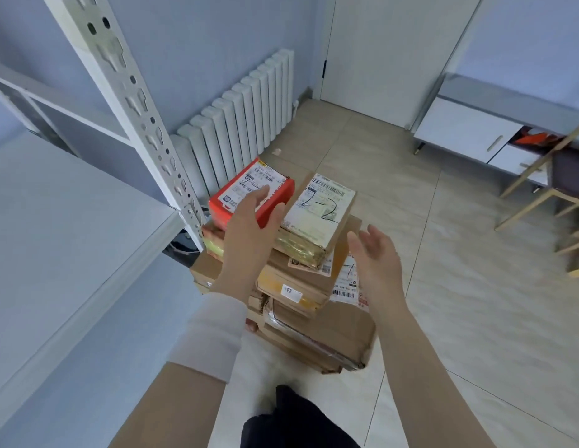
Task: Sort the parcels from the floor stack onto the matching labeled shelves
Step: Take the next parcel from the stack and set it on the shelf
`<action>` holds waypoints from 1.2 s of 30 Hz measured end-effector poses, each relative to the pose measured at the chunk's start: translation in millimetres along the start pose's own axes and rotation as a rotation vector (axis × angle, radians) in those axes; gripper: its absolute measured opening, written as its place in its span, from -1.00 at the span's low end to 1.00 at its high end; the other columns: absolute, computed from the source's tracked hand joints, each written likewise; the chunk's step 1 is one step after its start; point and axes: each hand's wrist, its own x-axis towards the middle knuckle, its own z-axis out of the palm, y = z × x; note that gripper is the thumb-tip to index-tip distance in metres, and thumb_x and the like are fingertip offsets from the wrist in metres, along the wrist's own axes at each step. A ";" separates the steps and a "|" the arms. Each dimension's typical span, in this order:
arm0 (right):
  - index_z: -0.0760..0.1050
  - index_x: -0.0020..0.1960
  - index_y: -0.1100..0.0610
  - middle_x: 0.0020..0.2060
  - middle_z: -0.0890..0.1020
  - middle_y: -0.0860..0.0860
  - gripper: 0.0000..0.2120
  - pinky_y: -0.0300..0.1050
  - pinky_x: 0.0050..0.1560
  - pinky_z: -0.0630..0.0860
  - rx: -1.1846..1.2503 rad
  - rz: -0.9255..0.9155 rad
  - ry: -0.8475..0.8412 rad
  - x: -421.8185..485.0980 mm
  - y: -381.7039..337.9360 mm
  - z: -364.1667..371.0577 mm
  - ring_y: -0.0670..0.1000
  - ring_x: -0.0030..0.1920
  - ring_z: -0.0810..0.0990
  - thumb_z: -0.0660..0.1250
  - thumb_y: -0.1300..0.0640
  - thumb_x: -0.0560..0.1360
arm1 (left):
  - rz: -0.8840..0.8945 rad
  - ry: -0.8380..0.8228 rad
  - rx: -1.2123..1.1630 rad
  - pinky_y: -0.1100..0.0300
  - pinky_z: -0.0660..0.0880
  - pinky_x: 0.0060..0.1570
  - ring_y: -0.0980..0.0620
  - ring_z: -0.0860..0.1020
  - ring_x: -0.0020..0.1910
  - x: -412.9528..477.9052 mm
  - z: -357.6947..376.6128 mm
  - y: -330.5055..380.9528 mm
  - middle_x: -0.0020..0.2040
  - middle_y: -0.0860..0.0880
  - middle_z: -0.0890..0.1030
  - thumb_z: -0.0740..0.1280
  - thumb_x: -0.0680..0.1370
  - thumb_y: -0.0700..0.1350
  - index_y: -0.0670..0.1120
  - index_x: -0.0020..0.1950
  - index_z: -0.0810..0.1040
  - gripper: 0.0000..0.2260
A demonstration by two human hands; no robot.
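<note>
**Both hands over the parcel stack, nothing gripped**

Looking down at the floor stack (pixel 314 321) of parcels, piled on pale floor tiles (pixel 450 286) right by the foot of a white shelf rack (pixel 129 101); mostly brown cardboard boxes lower down, taped and a bit scruffy.

Up top, two parcels side by side and touching; red parcel (pixel 239 202) on the left with a white shipping label and a handwritten 2, rest of the marking hidden under fingers; tan parcel (pixel 320 215) on the right, label marked 2-2 in black pen, sat a little askew on the boxes below.

Left hand (pixel 246 227) stretched out over the red parcel; fingers straight and slightly apart across the label, thumb stuck out to the right toward the tan parcel; can't tell whether actually touching or just above it; white cuff (pixel 210 334) on that arm.

Right hand (pixel 375 253) off at the right side of the stack, palm turned in toward it; fingers loose, fanned and lightly bent, holding nothing; looks clear of the boxes.

Around the edges: grey shelf board (pixel 55 221) at left, white radiator (pixel 243 114) against the blue wall behind the stack, white door (pixel 378 53) at the back, white cabinet (pixel 469 134) and a wooden chair (pixel 537 185) over on the right.
</note>
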 end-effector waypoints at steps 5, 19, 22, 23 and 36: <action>0.23 0.47 0.05 0.39 0.40 -0.06 -0.45 -0.14 0.32 0.29 0.118 0.074 0.000 13.5 -3.7 18.7 -0.06 0.38 0.37 0.28 -0.03 0.54 | -0.147 -0.090 -0.189 0.23 0.36 0.26 0.16 0.45 0.21 26.5 6.4 0.8 0.22 0.12 0.49 0.19 0.60 0.06 0.00 0.38 0.37 -0.63; 0.27 0.47 -0.02 0.36 0.43 -0.11 -0.53 -0.27 0.18 0.44 0.453 0.165 0.225 -1.7 -3.9 77.3 -0.11 0.32 0.43 0.20 -0.01 0.57 | -0.195 -0.511 -0.363 0.19 0.23 0.36 0.20 0.30 0.28 46.9 7.0 -19.5 0.40 0.12 0.35 0.19 0.59 0.05 0.06 0.47 0.26 -0.56; 0.30 0.44 -0.07 0.34 0.47 -0.10 -0.54 -0.05 0.32 0.41 0.493 0.166 0.256 -5.0 1.4 83.5 -0.07 0.32 0.45 0.21 -0.07 0.56 | -0.204 -0.568 -0.411 0.22 0.20 0.34 0.23 0.27 0.28 41.5 6.9 -23.5 0.45 0.12 0.31 0.18 0.58 0.08 0.07 0.49 0.21 -0.53; 0.31 0.44 -0.07 0.33 0.47 -0.10 -0.54 -0.02 0.34 0.39 0.503 0.175 0.257 -5.8 1.8 84.4 -0.07 0.31 0.46 0.20 -0.08 0.56 | -0.210 -0.583 -0.415 0.24 0.18 0.31 0.23 0.26 0.28 39.9 6.5 -24.0 0.45 0.12 0.30 0.18 0.58 0.09 0.08 0.50 0.19 -0.51; 0.30 0.43 -0.14 0.25 0.53 -0.18 -0.56 0.05 0.38 0.35 0.484 0.126 0.320 -27.9 3.2 71.0 -0.09 0.30 0.47 0.17 -0.11 0.55 | -0.122 -0.704 -0.504 0.51 0.41 0.02 0.29 0.45 0.18 22.7 7.5 -16.4 0.25 0.18 0.48 0.20 0.59 0.01 0.09 0.44 0.28 -0.59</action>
